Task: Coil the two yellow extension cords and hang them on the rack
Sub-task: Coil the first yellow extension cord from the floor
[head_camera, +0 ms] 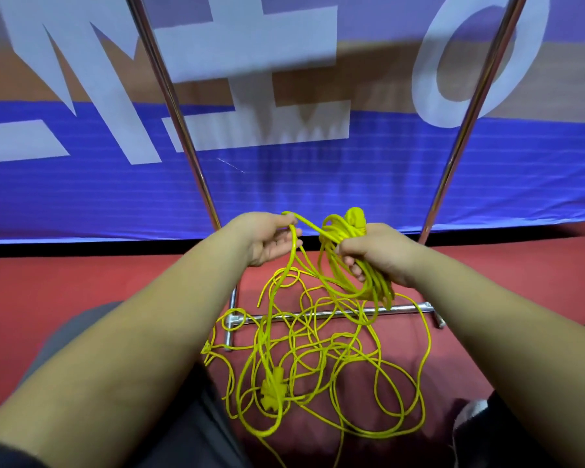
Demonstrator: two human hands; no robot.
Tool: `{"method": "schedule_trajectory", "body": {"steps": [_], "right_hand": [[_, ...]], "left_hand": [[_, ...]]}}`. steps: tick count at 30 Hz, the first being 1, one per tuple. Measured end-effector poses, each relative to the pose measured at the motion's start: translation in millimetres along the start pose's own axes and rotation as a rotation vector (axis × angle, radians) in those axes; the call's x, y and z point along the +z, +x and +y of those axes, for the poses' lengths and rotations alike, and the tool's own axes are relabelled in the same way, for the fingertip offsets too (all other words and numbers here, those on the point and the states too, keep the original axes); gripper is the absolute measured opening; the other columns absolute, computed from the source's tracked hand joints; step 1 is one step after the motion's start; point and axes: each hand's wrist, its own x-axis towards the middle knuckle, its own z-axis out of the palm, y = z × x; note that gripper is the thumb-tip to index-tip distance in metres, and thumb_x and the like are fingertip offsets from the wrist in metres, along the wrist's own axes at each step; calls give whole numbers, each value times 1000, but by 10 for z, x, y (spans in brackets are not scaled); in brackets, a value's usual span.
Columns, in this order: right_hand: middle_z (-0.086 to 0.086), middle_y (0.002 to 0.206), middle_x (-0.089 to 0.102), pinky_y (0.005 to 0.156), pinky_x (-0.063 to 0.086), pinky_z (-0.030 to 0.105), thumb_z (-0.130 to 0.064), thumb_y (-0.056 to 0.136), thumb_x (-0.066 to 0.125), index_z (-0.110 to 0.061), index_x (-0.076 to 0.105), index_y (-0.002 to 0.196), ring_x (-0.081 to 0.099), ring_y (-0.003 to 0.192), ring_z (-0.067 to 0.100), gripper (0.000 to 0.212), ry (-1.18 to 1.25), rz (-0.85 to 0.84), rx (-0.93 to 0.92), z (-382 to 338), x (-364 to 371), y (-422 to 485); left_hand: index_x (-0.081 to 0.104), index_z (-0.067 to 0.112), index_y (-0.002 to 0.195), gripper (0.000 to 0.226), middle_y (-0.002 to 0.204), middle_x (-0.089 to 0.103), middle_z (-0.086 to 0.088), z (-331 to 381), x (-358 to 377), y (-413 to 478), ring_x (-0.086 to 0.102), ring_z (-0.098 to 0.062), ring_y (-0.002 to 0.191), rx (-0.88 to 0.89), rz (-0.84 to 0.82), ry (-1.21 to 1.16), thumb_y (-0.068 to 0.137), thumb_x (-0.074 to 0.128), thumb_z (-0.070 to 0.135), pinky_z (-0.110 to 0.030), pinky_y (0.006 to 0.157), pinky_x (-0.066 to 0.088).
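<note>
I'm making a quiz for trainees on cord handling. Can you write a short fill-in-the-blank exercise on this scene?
1. The right hand grips a bundle of coiled loops coloured ____.
2. The left hand holds a single strand that runs across to the ____ hand.
3. The loose tangle lies on the ____ floor, over the rack's base bar.

Missing words: yellow; right; red

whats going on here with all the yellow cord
A person is coiling yellow extension cord by hand. The right hand grips a bundle of finished loops, and the left hand holds a strand leading toward it. Most of the cord is still a loose tangle on the red floor, lying over the base bar of the metal rack. Nothing hangs on the visible part of the rack yet.
</note>
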Motion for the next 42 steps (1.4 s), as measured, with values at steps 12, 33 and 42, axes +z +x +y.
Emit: {"method": "schedule_trajectory", "body": {"steps": [12,33,42], "right_hand": [[16,66,51,54,48,35,-36,89,80,-8,63,75,51,53,27,36,132,-9,20,54,56,13],[7,69,68,49,46,29,-22,100,70,-6,69,86,55,52,20,21,199,-92,50,-9,149,-28],[10,70,59,46,45,29,-17,98,68,-5,67,91,54,52,19,15,302,-21,96,-51,105,-1]], "left_hand": [[35,37,152,69,87,65,-7,-53,4,70,60,-18,71,228,144,176,97,64,7,-39,75,61],[67,9,82,65,74,49,-7,-232,45,114,38,-23,64,376,74,638,73,74,73,-34,61,34],[80,23,102,17,69,69,10,-252,30,179,53,-3,50,372,21,790,92,69,15,-15,52,41]]}}
